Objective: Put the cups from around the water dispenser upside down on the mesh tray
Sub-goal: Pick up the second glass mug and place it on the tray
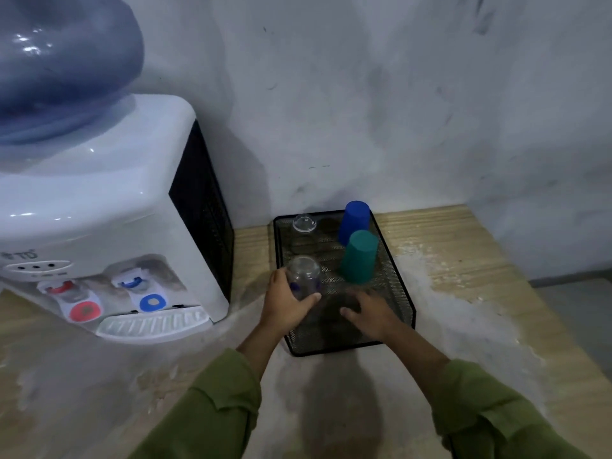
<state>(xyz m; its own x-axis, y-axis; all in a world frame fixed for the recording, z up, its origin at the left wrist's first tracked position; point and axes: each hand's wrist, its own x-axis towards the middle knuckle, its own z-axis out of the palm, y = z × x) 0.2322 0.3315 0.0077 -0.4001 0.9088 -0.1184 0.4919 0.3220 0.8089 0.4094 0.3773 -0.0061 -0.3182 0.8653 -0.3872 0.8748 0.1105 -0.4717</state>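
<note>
A black mesh tray (395,270) lies on the wooden table, right of the water dispenser (109,226). A blue cup (355,220) and a green cup (359,256) stand upside down along its right side. A clear glass (303,226) stands inverted at its far left corner. My left hand (284,303) is wrapped around a second clear glass (304,276), upside down at the tray's left side. My right hand (371,313) hovers flat over the near part of the tray, fingers apart, holding nothing.
The white dispenser carries a big blue bottle (63,61) and has a drip tray (152,326) in front. A grey wall (397,94) rises right behind the tray. The table edge (516,260) drops off at the right. My green sleeves fill the foreground.
</note>
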